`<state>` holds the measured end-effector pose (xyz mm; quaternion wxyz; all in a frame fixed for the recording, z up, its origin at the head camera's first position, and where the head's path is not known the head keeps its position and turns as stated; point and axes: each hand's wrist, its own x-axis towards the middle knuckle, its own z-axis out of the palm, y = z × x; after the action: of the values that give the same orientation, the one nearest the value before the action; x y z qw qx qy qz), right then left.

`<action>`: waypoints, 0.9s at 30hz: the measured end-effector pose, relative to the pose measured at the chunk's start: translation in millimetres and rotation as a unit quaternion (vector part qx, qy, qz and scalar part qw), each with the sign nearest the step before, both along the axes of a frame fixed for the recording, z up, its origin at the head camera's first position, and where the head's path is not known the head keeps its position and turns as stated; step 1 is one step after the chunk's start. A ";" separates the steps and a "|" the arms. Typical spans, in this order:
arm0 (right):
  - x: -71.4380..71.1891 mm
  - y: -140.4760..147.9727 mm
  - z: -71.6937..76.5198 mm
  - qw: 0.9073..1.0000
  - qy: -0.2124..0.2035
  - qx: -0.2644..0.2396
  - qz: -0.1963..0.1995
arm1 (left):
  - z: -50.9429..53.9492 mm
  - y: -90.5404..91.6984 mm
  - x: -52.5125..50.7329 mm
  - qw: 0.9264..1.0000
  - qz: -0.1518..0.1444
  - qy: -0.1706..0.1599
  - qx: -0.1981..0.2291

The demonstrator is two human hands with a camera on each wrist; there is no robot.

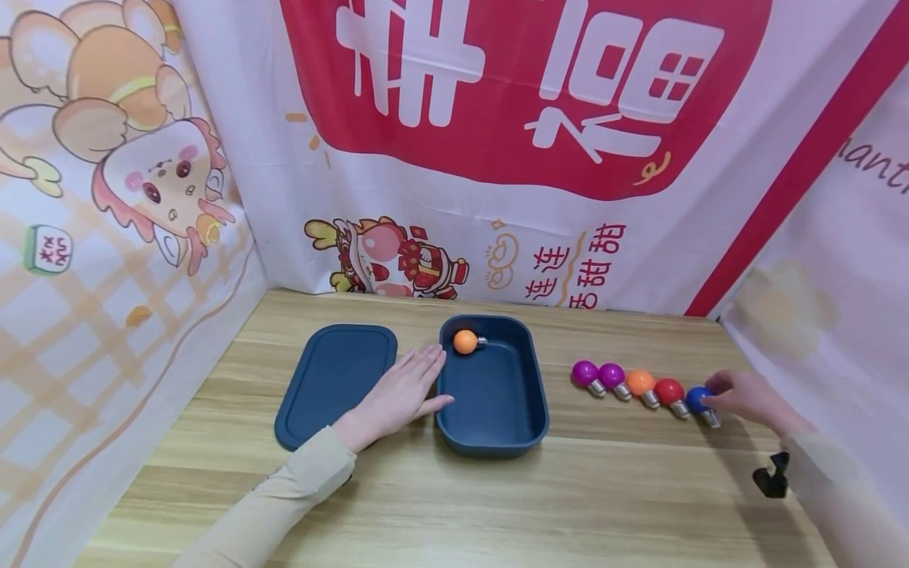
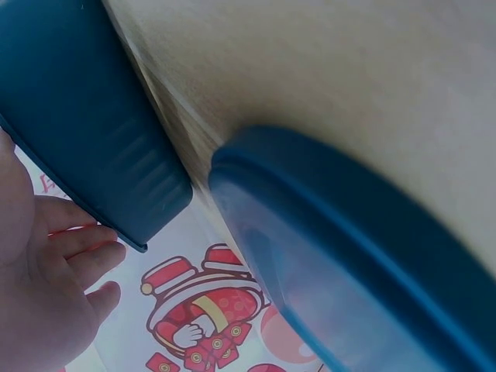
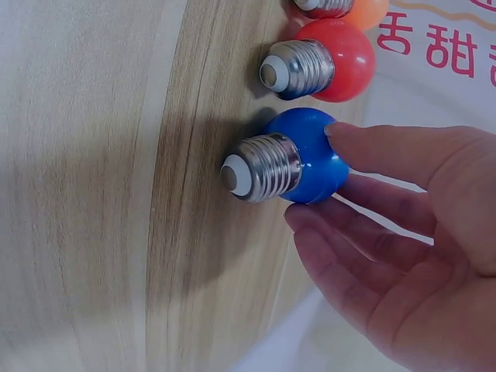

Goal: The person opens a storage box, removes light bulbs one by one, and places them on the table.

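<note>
On the right, my right hand pinches the round part of a blue light bulb between thumb and fingers. Its silver screw base points away from the palm, close to the tabletop. Beside it lies a red bulb, then an orange bulb and two purple bulbs in a slanting row. My left hand rests with fingers extended against the left rim of a dark blue rectangular box. Inside the box, an orange bulb lies near the far left corner.
A dark blue lid lies flat left of the box, partly behind my left hand. The wooden table meets printed cloth at the back and on both sides.
</note>
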<state>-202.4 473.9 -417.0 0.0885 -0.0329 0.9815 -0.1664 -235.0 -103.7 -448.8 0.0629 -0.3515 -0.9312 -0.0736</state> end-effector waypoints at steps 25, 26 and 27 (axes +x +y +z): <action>0.2 -2.8 -0.6 1.000 0.018 -0.001 0.008 | 0.8 0.2 1.0 1.000 0.004 0.000 -0.003; 0.1 -2.5 -0.7 1.000 0.018 -0.002 0.008 | 1.0 0.3 1.1 1.000 0.003 0.002 -0.002; 0.1 -2.2 -1.0 1.000 0.020 -0.001 0.008 | 1.3 0.3 1.4 1.000 0.002 0.003 0.000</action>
<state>-202.4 471.7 -418.0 0.0699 -0.0438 0.9826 -0.1665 -233.6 -103.5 -447.5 0.0661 -0.3500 -0.9316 -0.0724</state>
